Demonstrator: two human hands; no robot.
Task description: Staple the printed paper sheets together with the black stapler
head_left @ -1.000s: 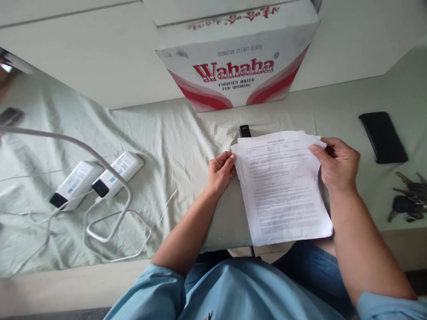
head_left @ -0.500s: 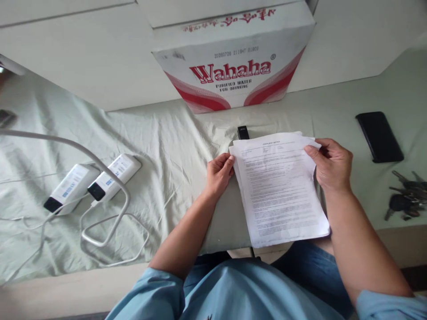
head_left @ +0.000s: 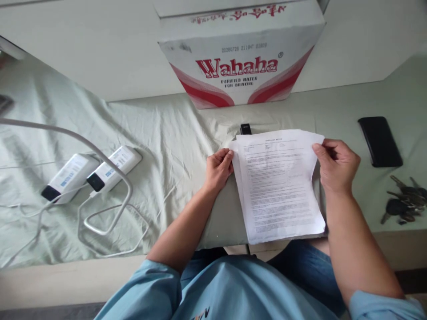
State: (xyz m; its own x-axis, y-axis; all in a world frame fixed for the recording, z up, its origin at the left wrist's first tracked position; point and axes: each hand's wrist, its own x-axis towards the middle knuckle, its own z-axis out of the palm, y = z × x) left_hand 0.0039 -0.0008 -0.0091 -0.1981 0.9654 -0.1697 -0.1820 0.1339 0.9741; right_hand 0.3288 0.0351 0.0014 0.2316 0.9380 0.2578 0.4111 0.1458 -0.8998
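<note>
A small stack of printed paper sheets (head_left: 280, 186) is held up over the table's front edge, its text side facing me. My left hand (head_left: 219, 168) pinches the left edge near the top, thumb on the front. At the top right corner, my right hand (head_left: 337, 163) grips the sheets between thumb and curled fingers. The sheets are slightly fanned, so a lower one shows along the left side. Behind their top edge a small black object (head_left: 246, 129) peeks out, partly hidden by the paper.
A Wahaha water carton (head_left: 240, 66) stands at the back. On the left lie two white power banks (head_left: 115, 166) with cables (head_left: 110, 160). A black phone (head_left: 380, 141) and a bunch of keys (head_left: 403, 200) lie at right on the green cloth (head_left: 180, 133).
The top right corner of the sheets has moved slightly right with my right hand. The left hand keeps its pinch. The whole view has shifted a little.
</note>
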